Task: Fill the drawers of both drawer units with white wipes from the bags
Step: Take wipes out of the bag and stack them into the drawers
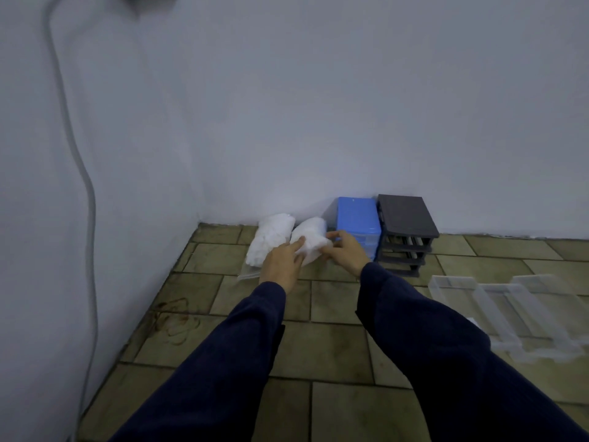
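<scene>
Left bag point(271, 240) of wipes left of the blue unit point(358, 224), left hand point(282, 263) flat on the right bag point(310, 239) — right hand point(345, 253) grasping its end, grey unit point(406, 231) touching the blue unit's right, drawers point(510, 311) on the floor further right.

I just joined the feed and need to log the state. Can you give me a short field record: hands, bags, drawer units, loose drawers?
left hand: resting on the right bag, fingers fairly straight
right hand: touching the same bag's right end
right bag: full of wipes, on the floor
left bag: full, untouched, beside it
blue unit: drawers in
grey unit: frame without drawers
clear drawers: on the floor, right; they look empty
</scene>
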